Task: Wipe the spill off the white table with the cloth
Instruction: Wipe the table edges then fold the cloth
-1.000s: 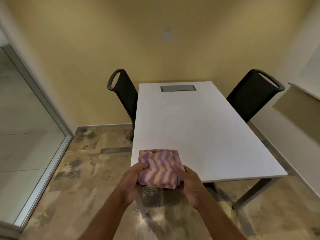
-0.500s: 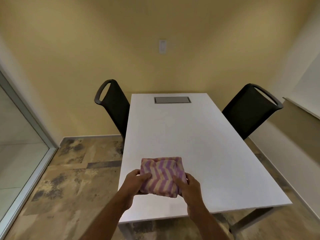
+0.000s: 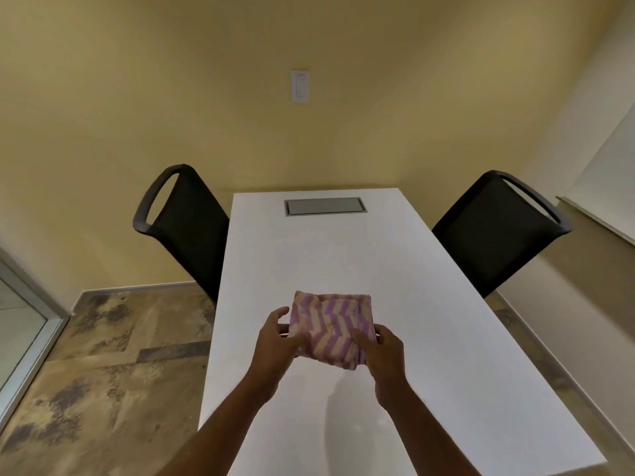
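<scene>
At the far left edge stands a metal-framed glass panel (image 3: 24, 341), with mottled brown floor (image 3: 103, 372) running from it to the counter. A black chair (image 3: 185, 225) sits at the counter's left side, its back tilted away. High on the yellow far wall is a white switch plate (image 3: 300, 86).

The white counter (image 3: 446, 338) stretches from near to far, with a grey rectangular hatch (image 3: 325, 206) set flush by its far end. Over its middle, toward the left edge, both hands hold a folded cloth (image 3: 330, 329) with pink and purple zigzag stripes. The left hand (image 3: 275, 345) grips the cloth's left side, thumb on top and fingers curled beside it. The right hand (image 3: 383, 355) grips the near right corner the same way.

Whether the cloth touches the counter cannot be told. A faint grey patch (image 3: 343, 410) lies nearer than the hands — liquid or shadow, unclear.

A second black chair (image 3: 494, 228) stands at the right side, with a pale ledge (image 3: 598, 218) beyond it.
</scene>
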